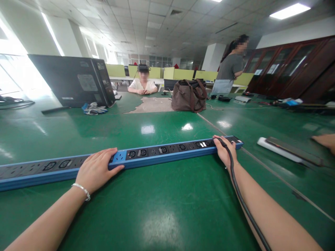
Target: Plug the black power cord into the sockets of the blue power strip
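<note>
A long blue power strip (154, 155) with black sockets lies across the green table, running out of view on the left. My left hand (98, 167) is laid over it beside the blue socket, fingers across the top and thumb along the near side, gripping the strip. Near the strip's right end, my right hand (223, 150) is closed around the plug of a black power cable (235, 181). The plug is mostly hidden by my fingers, at a socket there; I cannot tell how deep it sits. The cable trails down along my right forearm.
A white bar-shaped object (281, 150) with a dark one along it lies at right, near another person's hand (326, 140). Farther back are a black computer case (75, 82), gloves (94, 108) and a brown bag (187, 96). One person sits opposite; another stands behind.
</note>
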`<state>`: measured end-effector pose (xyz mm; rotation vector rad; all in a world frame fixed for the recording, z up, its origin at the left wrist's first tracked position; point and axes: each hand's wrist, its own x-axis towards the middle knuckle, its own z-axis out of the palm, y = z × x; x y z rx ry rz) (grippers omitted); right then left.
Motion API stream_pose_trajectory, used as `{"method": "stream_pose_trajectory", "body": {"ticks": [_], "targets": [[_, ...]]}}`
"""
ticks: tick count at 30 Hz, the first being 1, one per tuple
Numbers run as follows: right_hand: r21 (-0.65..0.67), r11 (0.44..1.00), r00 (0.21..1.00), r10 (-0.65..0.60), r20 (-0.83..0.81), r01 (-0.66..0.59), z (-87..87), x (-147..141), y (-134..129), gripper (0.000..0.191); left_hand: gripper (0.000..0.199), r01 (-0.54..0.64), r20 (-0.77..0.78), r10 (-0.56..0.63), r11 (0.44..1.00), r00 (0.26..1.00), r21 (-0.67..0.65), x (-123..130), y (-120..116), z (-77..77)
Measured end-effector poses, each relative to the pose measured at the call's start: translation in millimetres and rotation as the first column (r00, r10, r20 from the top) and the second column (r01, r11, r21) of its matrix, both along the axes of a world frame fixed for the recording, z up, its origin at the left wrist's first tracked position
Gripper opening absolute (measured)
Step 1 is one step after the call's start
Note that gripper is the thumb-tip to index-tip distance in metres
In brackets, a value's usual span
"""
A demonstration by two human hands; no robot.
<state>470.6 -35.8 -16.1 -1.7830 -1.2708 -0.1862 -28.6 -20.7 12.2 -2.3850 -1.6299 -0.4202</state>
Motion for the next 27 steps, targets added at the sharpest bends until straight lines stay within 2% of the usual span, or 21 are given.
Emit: {"method": "stream_pose_trajectory", "body": {"ticks": [1,3,5,6,8,10,12,16,21,27], "targets": [[0.043,0.999,0.999,0.014,-0.049,-0.012,2.8,-1,0,0.037,0.067,0.0,0.003,0.0,1.0,1.0,0.001,0,0,-0.2],[0.214,0.977,0.978,0.046,-0.205,-0.002,10.9,-5,0,0.041,0.067,-0.003,0.01,0.003,1.0,1.0,0.005,0,1,-0.7],[0.408,0.911,0.927,0.108,-0.359,0.052,20.0,-15,-2,0.046,0.067,-0.003,0.015,0.003,1.0,1.0,0.003,0,1,-1.1],[0.455,0.888,0.908,0.139,-0.394,0.061,23.8,-23,-3,0.046,0.068,-0.002,0.017,0.002,1.0,1.0,0.001,0,1,-1.2],[0.4,0.915,0.916,0.201,-0.346,-0.05,28.3,-42,-5,0.043,0.068,-0.002,0.019,0.002,1.0,1.0,0.0,0,1,-1.2],[0.269,0.944,0.914,0.27,-0.302,-0.19,28.5,-66,-6,0.042,0.069,-0.003,0.015,0.003,1.0,1.0,0.001,0,1,-1.0],[0.138,0.958,0.936,0.277,-0.219,-0.251,26.7,-88,-6,0.042,0.069,-0.002,0.008,0.002,1.0,1.0,0.003,0,1,-0.5],[0.039,0.975,0.968,0.22,-0.122,-0.217,24.9,-112,-6,0.04,0.068,-0.001,0.009,0.001,1.0,1.0,0.001,0,1,0.3],[0.031,0.983,0.981,0.184,-0.068,-0.182,22.7,-114,-5,0.039,0.069,-0.001,0.022,0.001,1.0,1.0,-0.001,1,0,0.2],[-0.072,0.994,0.995,0.091,0.041,-0.088,13.4,-122,2,0.034,0.069,0.006,0.002,-0.006,1.0,1.0,0.016,0,1,-0.4]]}}
